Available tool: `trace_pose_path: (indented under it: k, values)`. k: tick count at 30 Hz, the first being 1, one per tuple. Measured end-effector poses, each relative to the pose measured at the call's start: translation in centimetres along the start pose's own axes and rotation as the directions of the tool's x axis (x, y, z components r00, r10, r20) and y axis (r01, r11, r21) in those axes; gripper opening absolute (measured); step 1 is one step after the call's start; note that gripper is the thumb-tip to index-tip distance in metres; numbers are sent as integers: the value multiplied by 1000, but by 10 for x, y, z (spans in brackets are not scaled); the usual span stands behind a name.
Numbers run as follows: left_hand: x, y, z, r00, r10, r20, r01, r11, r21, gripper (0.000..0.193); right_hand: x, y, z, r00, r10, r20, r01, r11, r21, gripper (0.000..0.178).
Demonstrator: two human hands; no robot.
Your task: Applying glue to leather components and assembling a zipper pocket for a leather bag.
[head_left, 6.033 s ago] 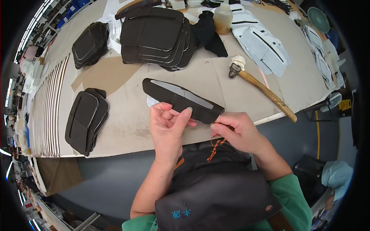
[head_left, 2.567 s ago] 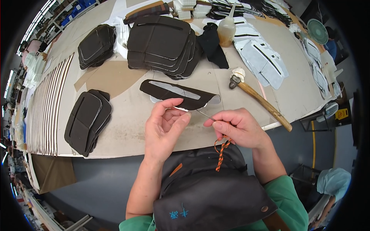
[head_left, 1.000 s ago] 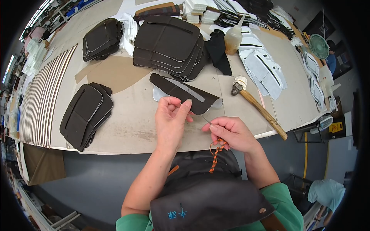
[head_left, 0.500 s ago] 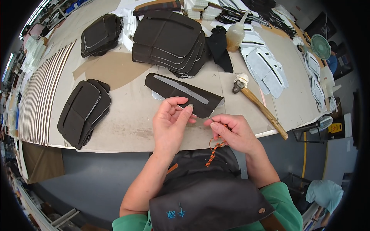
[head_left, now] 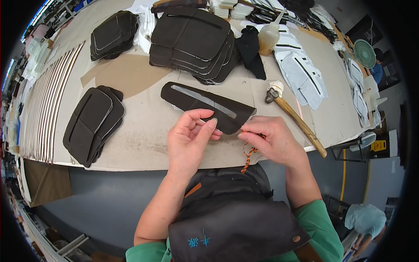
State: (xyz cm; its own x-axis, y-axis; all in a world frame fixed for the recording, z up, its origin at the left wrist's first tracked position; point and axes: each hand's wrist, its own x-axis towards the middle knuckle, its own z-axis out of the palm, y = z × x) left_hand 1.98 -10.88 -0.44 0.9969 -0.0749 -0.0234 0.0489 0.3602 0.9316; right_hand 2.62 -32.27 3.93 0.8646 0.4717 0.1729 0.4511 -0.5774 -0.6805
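Note:
My left hand point(head_left: 190, 137) pinches the lower edge of a dark brown fabric panel point(head_left: 227, 124), thumb in front and fingers behind. The panel is folded over, with a long grey strip point(head_left: 203, 101) along its face and some pale lining peeking out. At the panel's right lower corner, my right hand point(head_left: 277, 139) is closed with thumb and forefinger together. A twisted orange-and-black cord point(head_left: 248, 159) dangles from it. Whatever the cord is fixed to is mostly hidden in the fingers.
Dark panels lie in a big stack point(head_left: 190, 39) at the back, a smaller stack point(head_left: 114, 35) and a left pile point(head_left: 94, 124). To the right are a wooden-handled hammer point(head_left: 301, 124), a squeeze bottle point(head_left: 268, 38) and pale grey panels point(head_left: 301, 74). The table's edge point(head_left: 131, 169) runs in front.
My right hand has moved slightly up and right, its fingertips now at the panel's corner. The thin metal tip seen before is hidden now. The cord hangs higher.

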Motion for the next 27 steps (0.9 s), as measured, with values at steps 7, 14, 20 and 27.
trace_pose_path:
  k: [7, 14, 20, 27]
  values:
    - [-2, 6, -1, 999, -21, 28, 22, 999, -30, 20, 6, 6, -7, 995, -86, 46, 84, 996, 35, 12]
    - [-2, 8, -2, 999, -33, 27, 34, 999, -35, 21, 12, 15, -14, 985, -150, 86, 149, 989, 17, 12]
    - [1, 9, -4, 1000, -27, 5, 27, 999, -45, 23, 11, 21, -18, 974, -199, 107, 189, 977, 101, 15]
    - [2, 12, -5, 999, -41, -14, 39, 996, -84, 25, -1, 17, -16, 987, -74, 143, 23, 944, 328, 16]
